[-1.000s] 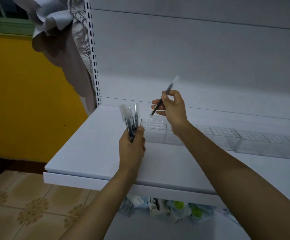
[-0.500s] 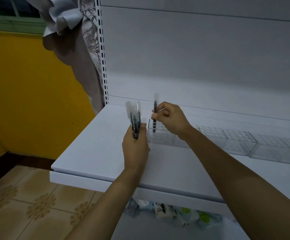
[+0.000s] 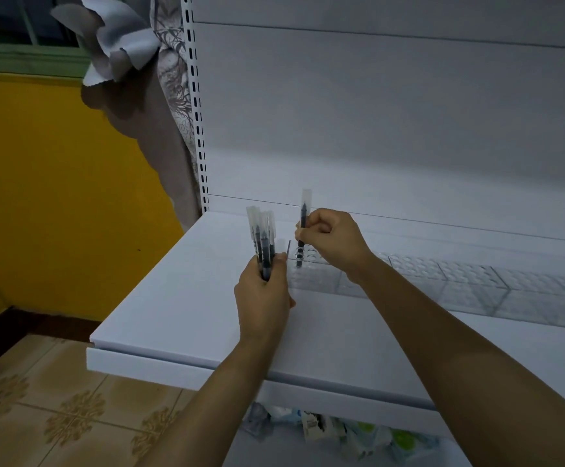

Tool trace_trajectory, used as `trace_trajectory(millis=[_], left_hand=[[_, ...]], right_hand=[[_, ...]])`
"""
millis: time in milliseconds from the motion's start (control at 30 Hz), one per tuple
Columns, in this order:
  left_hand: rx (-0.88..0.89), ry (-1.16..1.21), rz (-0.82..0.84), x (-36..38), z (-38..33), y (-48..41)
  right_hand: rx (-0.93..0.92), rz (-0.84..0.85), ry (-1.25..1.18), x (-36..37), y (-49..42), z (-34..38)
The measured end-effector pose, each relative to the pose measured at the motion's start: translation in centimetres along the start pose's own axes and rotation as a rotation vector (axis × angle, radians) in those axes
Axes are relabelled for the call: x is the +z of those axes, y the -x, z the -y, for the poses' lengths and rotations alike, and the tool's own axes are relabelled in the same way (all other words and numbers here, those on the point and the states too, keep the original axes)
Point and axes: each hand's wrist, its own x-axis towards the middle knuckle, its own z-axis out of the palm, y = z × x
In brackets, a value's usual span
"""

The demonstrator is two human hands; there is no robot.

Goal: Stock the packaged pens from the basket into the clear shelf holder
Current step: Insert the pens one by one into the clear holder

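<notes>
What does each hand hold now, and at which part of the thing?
The right hand pinches one packaged pen near its middle, upright, its lower end at the clear holder. The left hand grips a bundle of packaged pens by their lower ends.

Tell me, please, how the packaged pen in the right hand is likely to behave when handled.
The packaged pen is probably light and stiff: the right hand pinches it upright by fingertips alone. Its clear sleeve looks smooth, so it may slip. With its lower end in the clear holder, it seems unlikely to roll, though it could tilt.
</notes>
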Motion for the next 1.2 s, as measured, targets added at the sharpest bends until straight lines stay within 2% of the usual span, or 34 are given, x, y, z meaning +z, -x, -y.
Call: trace_trajectory(millis=[400, 600, 733, 867, 933, 1033, 1100, 1133, 1200], left_hand=[[-0.014, 0.025, -0.004, 0.1, 0.2, 0.1], [-0.023, 0.095, -0.056, 0.0, 0.3, 0.1], [-0.025, 0.117, -0.037, 0.1, 0.1, 0.1], [-0.024, 0.157, 0.001, -0.1, -0.4, 0.3], [-0.02, 0.178, 0.012, -0.1, -0.6, 0.4], [-0.036, 0.231, 0.028, -0.3, -0.9, 0.5], [-0.032, 0.258, 0.071, -0.6, -1.3, 0.7], [-0.015, 0.269, 0.105, -0.7, -1.4, 0.8], [0.042, 0.268, 0.183, -0.8, -1.6, 1.1]], right_hand=[[-0.003, -0.015, 0.052, 0.0, 0.1, 0.1], [0.003, -0.023, 0.127, 0.2, 0.1, -0.1], [0.02, -0.005, 0.163, 0.3, 0.0, 0.2], [0.05, 0.032, 0.1, -0.7, 0.1, 1.0], [0.019, -0.038, 0.095, -1.7, 0.2, 1.7], [-0.059, -0.294, 0.011, -2.7, 1.7, 2.7], [-0.069, -0.374, -0.09, -2.4, 3.6, 3.3], [-0.051, -0.333, -0.141, -2.0, 4.5, 3.4], [0.011, -0.125, -0.186, -0.9, 6.4, 3.7]])
